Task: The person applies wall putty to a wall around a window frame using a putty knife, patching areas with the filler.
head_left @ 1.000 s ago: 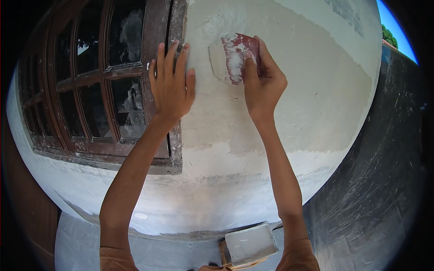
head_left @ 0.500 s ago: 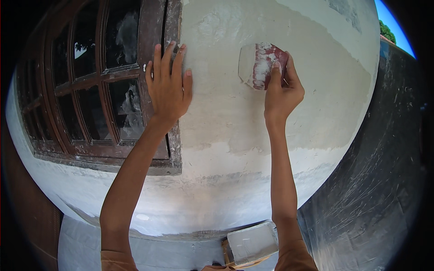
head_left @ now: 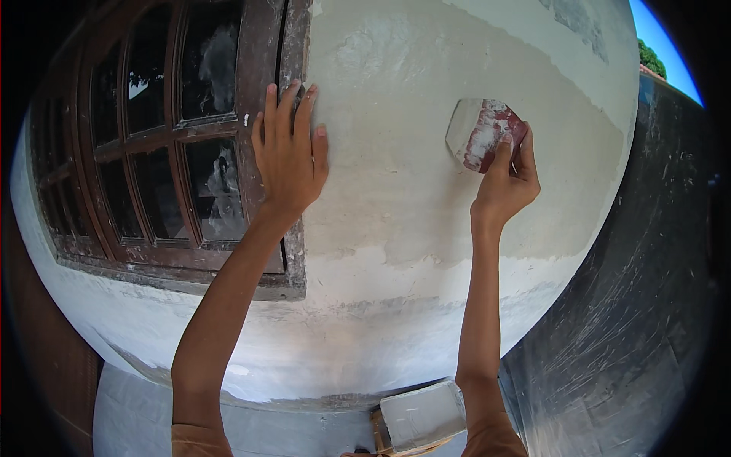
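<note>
Fingers spread, my left hand [head_left: 290,152] lies against the right edge of the brown window frame [head_left: 255,137] and the wall beside it; it holds nothing. To its right, my right hand [head_left: 506,183] pinches a putty scraper [head_left: 491,137] with the thumb on its near face. The scraper is dark red, smeared with white paste, and has a pale wide blade pointing left. Its blade is at the wall [head_left: 396,198]; whether the edge touches cannot be made out. Damp-looking beige putty covers much of the wall there, with whiter wall below.
At the wall's foot, a pale rectangular tray or lid [head_left: 424,415] rests on a cardboard box [head_left: 381,434]. The window has several dark panes [head_left: 209,68] with white smears. A dark wall [head_left: 609,305] stands to the right. Grey floor [head_left: 297,430] shows below.
My right hand has moved right and a little down across the wall with the scraper. The left hand stays on the window frame's edge; the view has shifted slightly.
</note>
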A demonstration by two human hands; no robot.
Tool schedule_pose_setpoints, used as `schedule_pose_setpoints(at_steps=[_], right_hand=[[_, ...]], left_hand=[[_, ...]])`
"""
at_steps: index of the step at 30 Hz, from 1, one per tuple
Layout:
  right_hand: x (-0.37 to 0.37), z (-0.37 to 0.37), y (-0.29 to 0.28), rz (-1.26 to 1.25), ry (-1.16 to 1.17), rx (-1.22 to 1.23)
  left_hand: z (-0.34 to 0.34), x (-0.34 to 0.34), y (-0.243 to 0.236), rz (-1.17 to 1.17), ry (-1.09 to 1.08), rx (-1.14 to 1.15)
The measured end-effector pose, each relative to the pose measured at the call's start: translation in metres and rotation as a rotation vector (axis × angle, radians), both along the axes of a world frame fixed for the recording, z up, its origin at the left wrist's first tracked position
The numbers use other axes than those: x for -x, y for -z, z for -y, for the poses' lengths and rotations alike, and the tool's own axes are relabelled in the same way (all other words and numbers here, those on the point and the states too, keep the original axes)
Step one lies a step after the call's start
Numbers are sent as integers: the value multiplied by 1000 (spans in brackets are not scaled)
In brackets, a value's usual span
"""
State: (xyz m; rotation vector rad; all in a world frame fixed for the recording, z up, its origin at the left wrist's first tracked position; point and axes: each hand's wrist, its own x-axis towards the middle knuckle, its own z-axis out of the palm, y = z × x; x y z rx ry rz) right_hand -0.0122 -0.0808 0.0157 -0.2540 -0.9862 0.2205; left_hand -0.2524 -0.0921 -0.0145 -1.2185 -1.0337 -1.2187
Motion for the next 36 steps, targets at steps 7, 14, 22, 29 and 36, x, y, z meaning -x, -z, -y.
schedule_pose_setpoints(at_steps=[7, 14, 22, 29, 36], right_hand=[[57, 0, -1, 353, 59, -86], [6, 0, -14, -59, -22, -6], [43, -9, -30, 298, 105, -78], [53, -5, -37, 374, -39, -225], [25, -7, -54, 253, 124, -175]], left_hand=[[7, 11, -6, -48, -7, -21], [0, 1, -1, 1, 24, 1], [5, 5, -3, -31, -23, -5], [4, 6, -2, -22, 13, -25], [0, -1, 0, -29, 10, -25]])
